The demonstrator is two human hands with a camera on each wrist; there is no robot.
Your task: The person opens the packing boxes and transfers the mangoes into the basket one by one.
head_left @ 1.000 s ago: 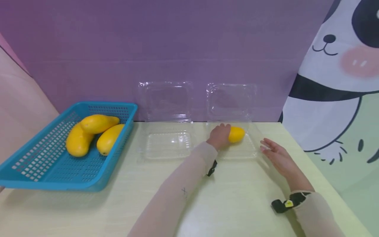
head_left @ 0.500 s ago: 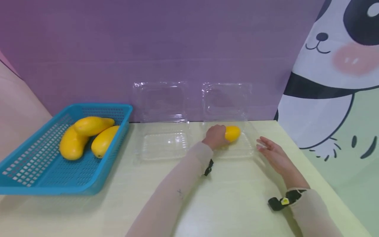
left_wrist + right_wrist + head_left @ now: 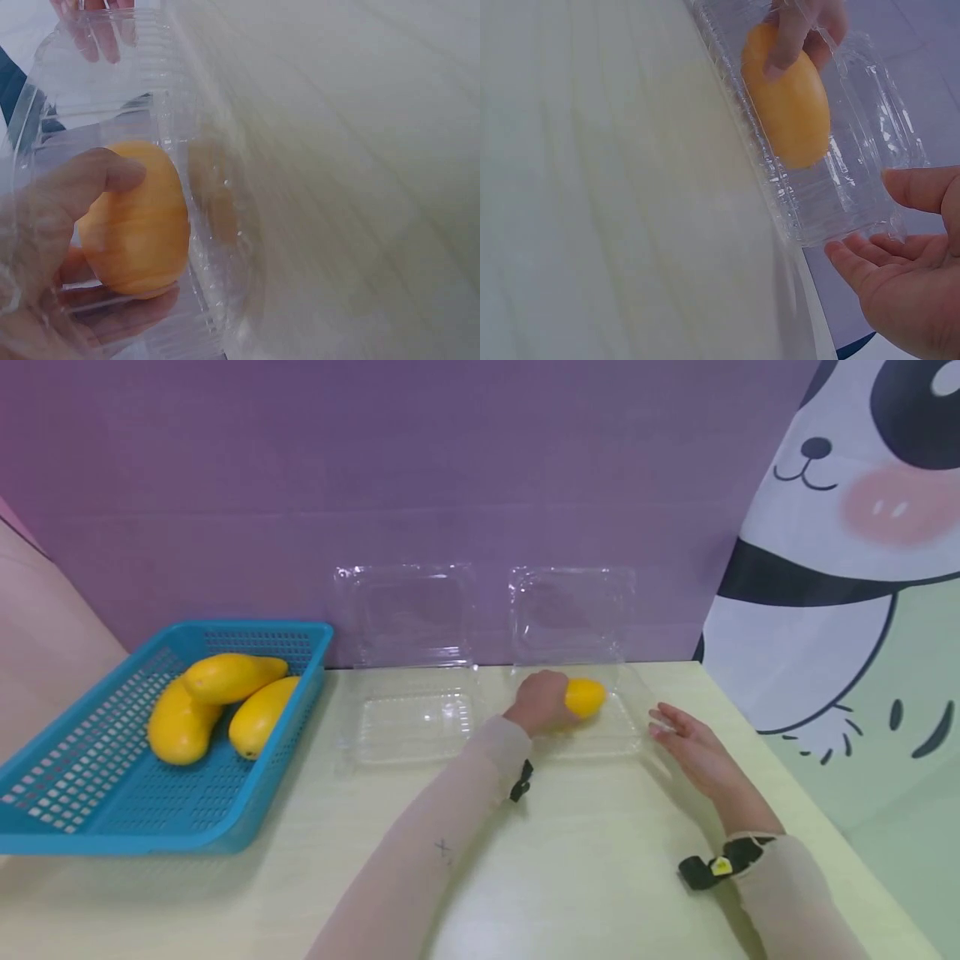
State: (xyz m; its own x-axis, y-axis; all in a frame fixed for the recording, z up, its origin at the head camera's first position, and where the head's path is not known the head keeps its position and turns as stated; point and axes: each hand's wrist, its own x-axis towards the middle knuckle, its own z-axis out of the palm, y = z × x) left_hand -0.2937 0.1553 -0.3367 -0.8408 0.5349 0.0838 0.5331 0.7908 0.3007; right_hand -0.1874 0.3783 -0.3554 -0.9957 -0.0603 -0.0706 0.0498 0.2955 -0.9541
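My left hand (image 3: 542,702) grips a yellow mango (image 3: 586,697) inside the right-hand clear plastic clamshell box (image 3: 618,745), whose lid stands up against the wall. In the left wrist view the thumb lies over the mango (image 3: 146,232) and the fingers curl beneath it. At the box's right side is my right hand (image 3: 697,752). Its fingers reach beside the box's corner, with the thumb apart from them; the right wrist view does not make clear whether they touch the plastic. A second clear clamshell box (image 3: 416,752) stands to the left, lid raised.
On the left sits a blue perforated basket (image 3: 225,837) holding 3 yellow mangoes (image 3: 258,718). A purple wall (image 3: 420,460) backs the pale tabletop (image 3: 585,868). A panda picture (image 3: 795,668) covers the right wall.
The head view has shifted a little, so the basket and boxes appear farther left. My left hand still holds the mango in the box, and the right hand stays by its side.
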